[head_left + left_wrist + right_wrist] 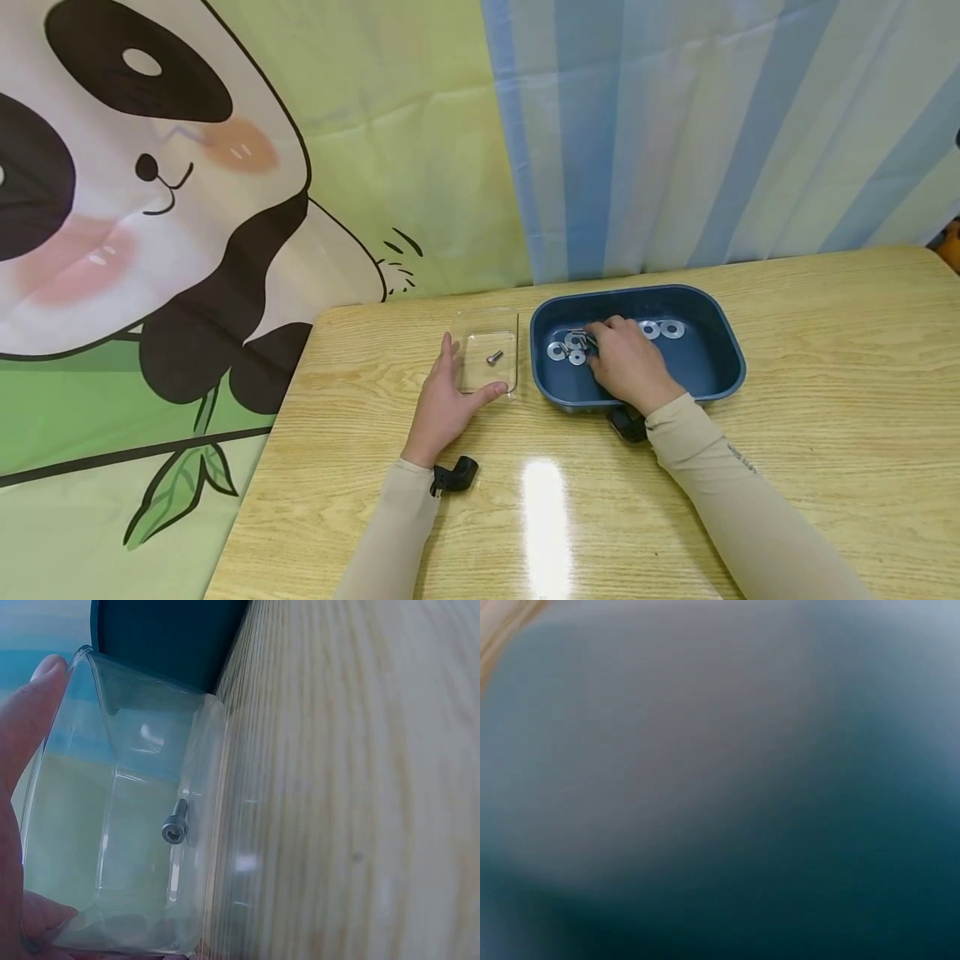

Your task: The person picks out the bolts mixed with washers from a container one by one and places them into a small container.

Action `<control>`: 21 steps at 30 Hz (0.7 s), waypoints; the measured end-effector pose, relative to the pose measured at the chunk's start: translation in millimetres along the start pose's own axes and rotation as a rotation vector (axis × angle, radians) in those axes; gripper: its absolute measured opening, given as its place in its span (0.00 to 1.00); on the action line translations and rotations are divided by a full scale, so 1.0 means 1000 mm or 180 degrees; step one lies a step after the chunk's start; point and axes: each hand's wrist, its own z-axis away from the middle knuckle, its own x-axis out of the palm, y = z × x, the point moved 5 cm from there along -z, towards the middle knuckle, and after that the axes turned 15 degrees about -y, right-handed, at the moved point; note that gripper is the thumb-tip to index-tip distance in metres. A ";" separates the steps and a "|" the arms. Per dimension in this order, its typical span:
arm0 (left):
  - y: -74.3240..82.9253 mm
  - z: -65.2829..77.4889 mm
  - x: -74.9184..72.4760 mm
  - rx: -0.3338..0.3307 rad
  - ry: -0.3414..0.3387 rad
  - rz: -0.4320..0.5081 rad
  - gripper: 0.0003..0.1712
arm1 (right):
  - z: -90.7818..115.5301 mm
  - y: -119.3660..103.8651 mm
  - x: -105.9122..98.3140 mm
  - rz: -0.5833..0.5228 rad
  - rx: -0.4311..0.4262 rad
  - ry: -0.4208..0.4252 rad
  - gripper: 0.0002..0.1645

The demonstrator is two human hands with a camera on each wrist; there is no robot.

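Left hand (pixel 442 408), spread, grips clear plastic box (pixel 480 343) left of navy oblong bin (pixel 701 367); right hand (pixel 630 362) inside, hold hidden; jumbled silver washers (pixel 551 352) could cause mispick.

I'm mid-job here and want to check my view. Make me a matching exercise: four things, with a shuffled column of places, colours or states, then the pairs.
Things:
1. lone bolt
2. left hand
3. right hand
4. tub

Places, colours, states:
A. down inside the tub
B. dark blue
C. lying in the clear box
D. holding the clear box

Pairs: 1-C, 2-D, 3-A, 4-B
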 end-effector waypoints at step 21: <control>-0.001 0.000 0.000 -0.0024 -0.0027 0.0000 0.76 | -0.002 0.001 0.004 0.0125 0.0076 -0.0130 0.24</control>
